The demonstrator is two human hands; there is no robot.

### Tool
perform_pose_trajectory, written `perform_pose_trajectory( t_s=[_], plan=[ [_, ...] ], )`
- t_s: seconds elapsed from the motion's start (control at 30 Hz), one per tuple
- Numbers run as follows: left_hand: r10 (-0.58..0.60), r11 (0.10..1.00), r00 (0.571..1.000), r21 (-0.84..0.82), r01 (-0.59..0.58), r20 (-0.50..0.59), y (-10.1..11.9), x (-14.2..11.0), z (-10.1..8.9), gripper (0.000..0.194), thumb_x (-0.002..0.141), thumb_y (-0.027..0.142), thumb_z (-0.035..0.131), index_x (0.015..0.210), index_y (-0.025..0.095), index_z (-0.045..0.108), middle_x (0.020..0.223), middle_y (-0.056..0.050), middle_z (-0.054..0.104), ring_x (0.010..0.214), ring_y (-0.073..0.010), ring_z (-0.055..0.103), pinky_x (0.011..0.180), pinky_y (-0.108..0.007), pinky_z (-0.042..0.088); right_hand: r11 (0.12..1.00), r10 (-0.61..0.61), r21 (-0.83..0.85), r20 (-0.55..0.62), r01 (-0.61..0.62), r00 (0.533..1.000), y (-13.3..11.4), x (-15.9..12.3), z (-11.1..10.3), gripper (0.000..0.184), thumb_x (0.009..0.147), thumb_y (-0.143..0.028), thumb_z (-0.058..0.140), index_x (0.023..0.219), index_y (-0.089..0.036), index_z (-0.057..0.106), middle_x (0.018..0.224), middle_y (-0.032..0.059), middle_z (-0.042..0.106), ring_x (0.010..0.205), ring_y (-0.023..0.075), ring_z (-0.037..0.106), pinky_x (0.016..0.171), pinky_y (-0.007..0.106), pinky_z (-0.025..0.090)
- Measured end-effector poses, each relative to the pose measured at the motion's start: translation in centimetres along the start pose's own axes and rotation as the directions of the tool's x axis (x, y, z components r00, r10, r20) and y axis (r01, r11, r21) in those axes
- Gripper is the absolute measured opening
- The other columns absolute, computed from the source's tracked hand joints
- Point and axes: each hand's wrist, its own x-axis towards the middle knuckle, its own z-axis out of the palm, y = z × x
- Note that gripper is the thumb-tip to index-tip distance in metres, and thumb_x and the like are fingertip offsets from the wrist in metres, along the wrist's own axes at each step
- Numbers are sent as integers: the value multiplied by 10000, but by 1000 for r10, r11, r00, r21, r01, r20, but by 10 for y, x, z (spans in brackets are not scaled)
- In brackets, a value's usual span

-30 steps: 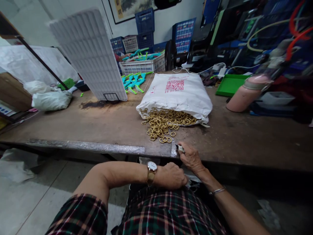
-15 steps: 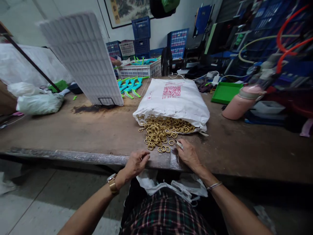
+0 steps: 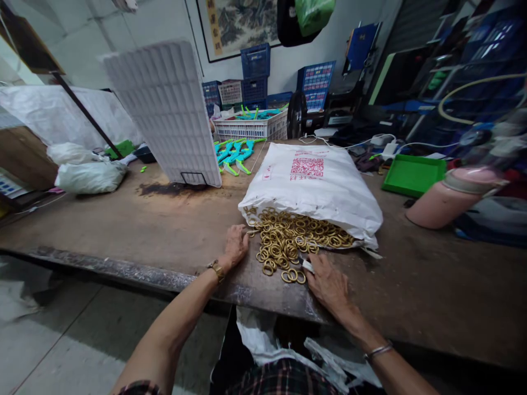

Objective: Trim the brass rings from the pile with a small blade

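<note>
Head view: my right hand [image 3: 329,282] holds a white tool [image 3: 307,266] beside gold rings [image 3: 276,250]; my left hand [image 3: 236,245], grip unclear, borders them; counter [image 3: 135,225] extends past both.

The white sack [image 3: 315,189] blocks passage between foam panel [image 3: 164,109] and pink bottle [image 3: 447,197].

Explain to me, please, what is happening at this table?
A person has both bare hands at a pile of gold-coloured rings, spread on the table from the open end of a white bag. The left hand is at the pile's left edge. The right hand, beside the near rings, holds a small object, too small to name.
</note>
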Motion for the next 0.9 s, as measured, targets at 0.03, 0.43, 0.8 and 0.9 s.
perform_pose_trajectory(
  t_s=[0.03, 0.43, 0.8, 0.9],
  plan=[
    [-5, 1000, 1000, 13, 5, 7, 2, 3, 4, 256, 791, 186, 476, 1041, 145, 511, 1019, -110, 553, 988, -218, 477, 870, -392, 377, 1000, 6, 2, -5, -6, 1000, -1, -1, 0, 180, 809, -293, 482, 966, -213, 523, 869, 35, 535, 626, 141, 520, 470, 247, 217],
    [24, 1000, 996, 3, -24, 83, 46, -13, 29, 272, 806, 144, 402, 1046, 162, 529, 1057, -103, 556, 965, -213, 477, 838, -380, 376, 989, 36, 149, -158, -12, 987, 5, -1, 12, 143, 760, -205, 496, 900, -191, 522, 793, 34, 626, 631, 155, 540, 518, 254, 258],
    [41, 971, 990, -228, -72, -137, 57, -28, 14, 243, 825, 163, 399, 1032, 161, 527, 1057, -101, 562, 1041, -202, 479, 936, -393, 359, 820, 244, 562, -170, -110, 955, 13, -4, 13, 220, 754, -246, 451, 895, -177, 605, 752, 52, 664, 656, 166, 584, 600, 252, 398],
    [-22, 910, 983, -411, -56, -181, 80, -55, -4, 219, 823, 219, 442, 1009, 164, 543, 1007, -89, 575, 988, -192, 503, 905, -369, 384, 674, 344, 724, -133, -146, 929, 5, -12, 5, 213, 778, -311, 441, 837, -173, 593, 758, 44, 652, 685, 150, 589, 630, 239, 427]
  ],
)
